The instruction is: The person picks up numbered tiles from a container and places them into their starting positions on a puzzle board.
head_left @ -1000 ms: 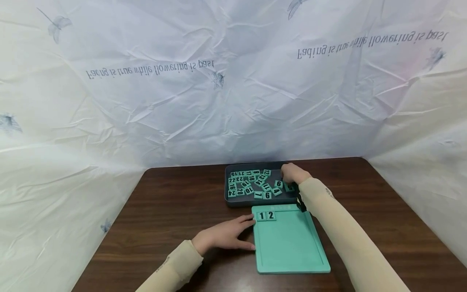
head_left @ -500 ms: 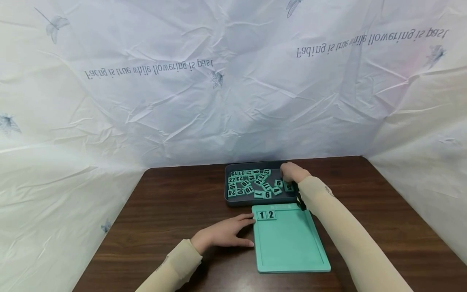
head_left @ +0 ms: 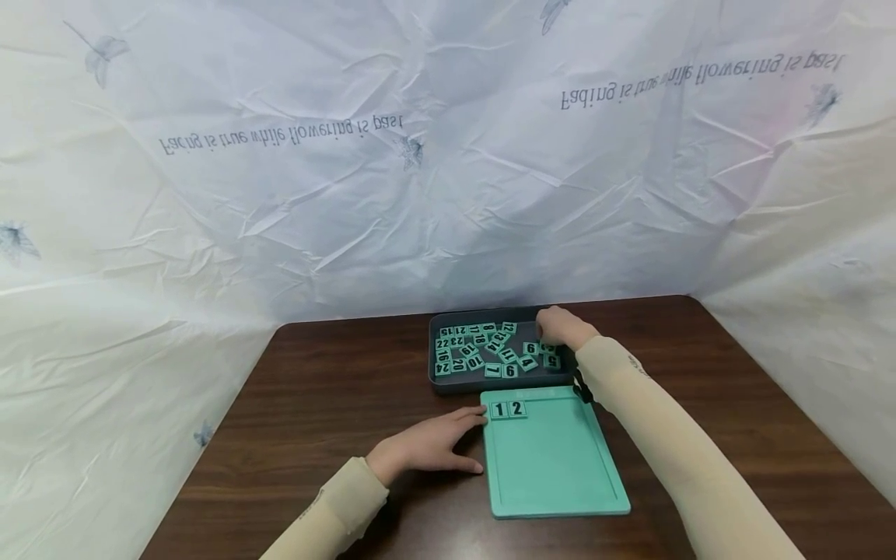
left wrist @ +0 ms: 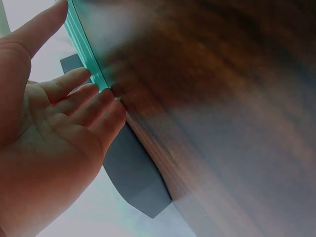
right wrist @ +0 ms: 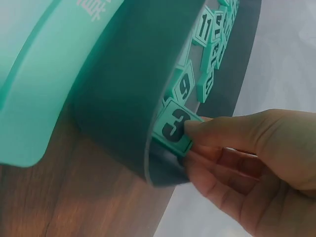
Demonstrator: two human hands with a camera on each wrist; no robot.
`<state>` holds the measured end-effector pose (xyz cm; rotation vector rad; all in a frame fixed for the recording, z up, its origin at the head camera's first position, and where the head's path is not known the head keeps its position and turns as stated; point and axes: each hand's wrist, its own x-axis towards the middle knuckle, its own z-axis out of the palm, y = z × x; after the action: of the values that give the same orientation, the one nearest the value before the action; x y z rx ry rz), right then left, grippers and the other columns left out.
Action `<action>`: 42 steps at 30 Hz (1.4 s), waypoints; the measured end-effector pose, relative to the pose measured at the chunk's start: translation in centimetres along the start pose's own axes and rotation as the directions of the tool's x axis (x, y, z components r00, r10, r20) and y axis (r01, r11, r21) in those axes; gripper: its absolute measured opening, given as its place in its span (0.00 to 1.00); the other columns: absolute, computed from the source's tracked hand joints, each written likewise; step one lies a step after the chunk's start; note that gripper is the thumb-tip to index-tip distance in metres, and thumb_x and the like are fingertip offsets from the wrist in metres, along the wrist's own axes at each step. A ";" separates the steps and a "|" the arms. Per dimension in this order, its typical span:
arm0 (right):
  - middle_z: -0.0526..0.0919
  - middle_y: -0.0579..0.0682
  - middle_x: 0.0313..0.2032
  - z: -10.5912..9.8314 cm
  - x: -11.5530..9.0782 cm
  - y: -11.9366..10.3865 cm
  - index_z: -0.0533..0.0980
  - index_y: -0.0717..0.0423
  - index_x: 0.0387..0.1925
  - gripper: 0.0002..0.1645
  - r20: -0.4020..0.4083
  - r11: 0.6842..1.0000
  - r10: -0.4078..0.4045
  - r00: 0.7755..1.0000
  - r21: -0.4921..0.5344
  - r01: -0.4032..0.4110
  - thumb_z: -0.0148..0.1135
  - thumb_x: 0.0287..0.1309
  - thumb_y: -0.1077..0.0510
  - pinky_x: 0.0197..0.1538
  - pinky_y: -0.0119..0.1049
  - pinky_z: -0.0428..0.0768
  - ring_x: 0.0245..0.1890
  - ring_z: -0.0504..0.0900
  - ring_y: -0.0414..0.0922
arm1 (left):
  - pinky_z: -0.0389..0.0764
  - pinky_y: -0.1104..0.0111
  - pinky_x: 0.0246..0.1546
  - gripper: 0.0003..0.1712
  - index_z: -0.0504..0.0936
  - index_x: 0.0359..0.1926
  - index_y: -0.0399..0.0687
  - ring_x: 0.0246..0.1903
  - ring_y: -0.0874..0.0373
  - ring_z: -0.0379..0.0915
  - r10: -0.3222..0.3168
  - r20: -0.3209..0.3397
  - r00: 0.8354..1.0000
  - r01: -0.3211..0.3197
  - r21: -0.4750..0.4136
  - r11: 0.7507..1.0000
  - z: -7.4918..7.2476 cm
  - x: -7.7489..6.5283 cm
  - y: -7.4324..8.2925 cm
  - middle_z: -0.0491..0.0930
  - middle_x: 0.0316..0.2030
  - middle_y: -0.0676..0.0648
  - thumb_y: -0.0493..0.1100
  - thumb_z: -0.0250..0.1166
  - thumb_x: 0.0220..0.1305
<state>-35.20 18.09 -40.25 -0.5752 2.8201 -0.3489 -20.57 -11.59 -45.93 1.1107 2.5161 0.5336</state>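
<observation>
My right hand (head_left: pixel 562 327) is over the right end of the dark tray (head_left: pixel 504 384). In the right wrist view, thumb and fingers pinch a green number tile marked 3 (right wrist: pixel 170 127) at the tray's rim. Beneath it lies a tile with a 6 or 9 (right wrist: pixel 185 86). Straight-fingered, my left hand (head_left: pixel 428 445) lies at the left edge of the green board (head_left: pixel 553 467); its fingertips touch that edge in the left wrist view. Tiles 1 (head_left: pixel 498 410) and 2 (head_left: pixel 517 409) sit side by side in the board's top left corner.
Several loose number tiles (head_left: pixel 480 340) lie at various angles in the tray, which stands just behind the board. Both rest on a brown wooden table (head_left: pixel 336 389). A white printed sheet (head_left: pixel 420 218) hangs around the back and sides.
The right hand has raised a tile slightly, and the 5 tile beside it now shows more fully. The left hand has stayed beside the board. The head view has shifted a little.
</observation>
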 end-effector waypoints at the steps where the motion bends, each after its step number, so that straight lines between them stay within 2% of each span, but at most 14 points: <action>1: 0.70 0.49 0.24 -0.1 -0.2 0.1 0.80 0.64 0.30 0.12 -0.015 1.000 -0.011 1.000 0.003 0.011 0.53 0.64 0.74 0.28 0.37 0.66 0.23 0.61 0.41 | 0.66 0.61 0.68 0.44 0.62 0.76 0.47 0.73 0.58 0.55 -0.004 0.003 1.000 0.004 0.001 1.000 0.1 0.0 0.0 0.53 0.78 0.49 0.62 0.64 0.69; 3: 0.76 0.53 0.26 -0.2 -0.5 0.4 0.81 0.67 0.33 0.11 -0.027 0.999 -0.024 0.999 0.031 0.025 0.53 0.64 0.74 0.30 0.38 0.71 0.23 0.66 0.43 | 0.66 0.61 0.68 0.46 0.61 0.77 0.47 0.73 0.58 0.55 -0.008 0.004 1.000 0.008 0.012 1.000 0.2 0.0 0.1 0.53 0.78 0.49 0.64 0.64 0.68; 5: 0.83 0.59 0.39 -0.3 -0.8 0.8 0.83 0.69 0.46 0.14 -0.063 0.998 -0.043 0.997 0.045 0.046 0.54 0.64 0.74 0.38 0.43 0.80 0.32 0.78 0.48 | 0.66 0.61 0.68 0.47 0.60 0.77 0.47 0.73 0.58 0.55 -0.009 0.000 1.000 0.009 0.029 1.000 0.2 0.0 0.3 0.53 0.78 0.49 0.66 0.62 0.68; 6: 0.84 0.62 0.45 -0.4 -1.0 0.9 0.82 0.69 0.49 0.16 -0.085 0.997 -0.051 0.995 0.053 0.056 0.54 0.64 0.73 0.43 0.46 0.81 0.37 0.81 0.51 | 0.67 0.60 0.68 0.47 0.60 0.78 0.47 0.73 0.57 0.55 -0.008 -0.003 1.000 0.009 0.039 0.999 0.3 0.0 0.3 0.54 0.77 0.49 0.67 0.61 0.69; 8: 0.83 0.65 0.49 -0.5 -1.3 1.2 0.80 0.71 0.52 0.17 -0.112 0.995 -0.057 0.992 0.077 0.066 0.54 0.64 0.72 0.46 0.50 0.81 0.42 0.82 0.55 | 0.66 0.60 0.68 0.48 0.59 0.78 0.47 0.74 0.57 0.55 -0.007 -0.014 1.000 0.008 0.067 0.998 0.3 0.0 0.4 0.55 0.77 0.49 0.68 0.59 0.69; 10: 0.82 0.65 0.49 -0.5 -1.5 1.5 0.80 0.71 0.53 0.17 -0.144 0.992 -0.061 0.988 0.105 0.077 0.54 0.65 0.71 0.47 0.51 0.81 0.44 0.82 0.56 | 0.66 0.59 0.68 0.47 0.59 0.78 0.47 0.74 0.57 0.54 -0.009 -0.026 1.000 0.011 0.094 0.995 0.2 0.1 0.4 0.55 0.77 0.49 0.69 0.58 0.69; 17: 0.84 0.62 0.46 -0.6 -2.2 2.3 0.80 0.70 0.52 0.15 -0.210 0.965 -0.070 0.975 0.234 0.120 0.59 0.68 0.66 0.39 0.46 0.79 0.35 0.81 0.49 | 0.65 0.59 0.68 0.49 0.57 0.79 0.48 0.75 0.56 0.50 -0.031 -0.028 0.999 0.034 0.115 0.993 -0.1 0.3 0.3 0.51 0.78 0.48 0.69 0.59 0.68; 26: 0.84 0.58 0.48 0.0 -4.6 2.6 0.79 0.64 0.58 0.19 -0.177 0.877 -0.003 0.984 0.472 0.088 0.60 0.71 0.58 0.47 0.50 0.82 0.43 0.85 0.54 | 0.65 0.58 0.68 0.51 0.55 0.80 0.50 0.76 0.56 0.49 -0.058 -0.006 0.998 0.058 0.099 0.993 0.1 0.6 0.4 0.48 0.79 0.49 0.71 0.59 0.67; 31: 0.82 0.62 0.52 0.6 -6.5 2.2 0.76 0.68 0.61 0.23 -0.157 0.787 -0.010 0.988 0.608 0.104 0.60 0.72 0.58 0.54 0.53 0.81 0.50 0.83 0.60 | 0.66 0.59 0.68 0.51 0.55 0.79 0.50 0.75 0.57 0.51 -0.058 -0.007 0.998 0.058 0.097 0.994 0.1 0.6 0.4 0.48 0.79 0.49 0.71 0.59 0.67; 33: 0.82 0.62 0.51 1.1 -7.2 2.0 0.75 0.69 0.61 0.24 -0.152 0.760 -0.019 0.988 0.640 0.113 0.60 0.72 0.57 0.54 0.53 0.81 0.51 0.83 0.60 | 0.67 0.59 0.67 0.51 0.55 0.79 0.50 0.75 0.57 0.52 -0.054 -0.008 0.999 0.055 0.098 0.994 0.1 0.6 0.4 0.49 0.79 0.49 0.71 0.59 0.67; 36: 0.83 0.61 0.49 2.0 -8.2 1.8 0.76 0.69 0.60 0.23 -0.148 0.736 -0.036 0.988 0.665 0.127 0.61 0.71 0.57 0.53 0.52 0.82 0.49 0.84 0.59 | 0.68 0.59 0.66 0.51 0.56 0.79 0.50 0.74 0.57 0.55 -0.051 -0.010 0.999 0.051 0.100 0.994 0.1 0.6 0.3 0.49 0.79 0.50 0.71 0.58 0.67; 42: 0.84 0.57 0.45 4.2 -9.7 1.2 0.77 0.69 0.59 0.23 -0.133 0.729 -0.052 0.990 0.673 0.129 0.62 0.71 0.57 0.50 0.49 0.83 0.46 0.85 0.54 | 0.69 0.58 0.66 0.51 0.56 0.79 0.50 0.73 0.56 0.57 -0.052 -0.006 0.999 0.052 0.098 0.994 0.2 0.7 0.2 0.49 0.79 0.50 0.72 0.57 0.67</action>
<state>-25.83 22.37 -42.76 -0.5226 2.4714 -1.3954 -20.81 -10.94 -46.08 1.0757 2.5908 0.4020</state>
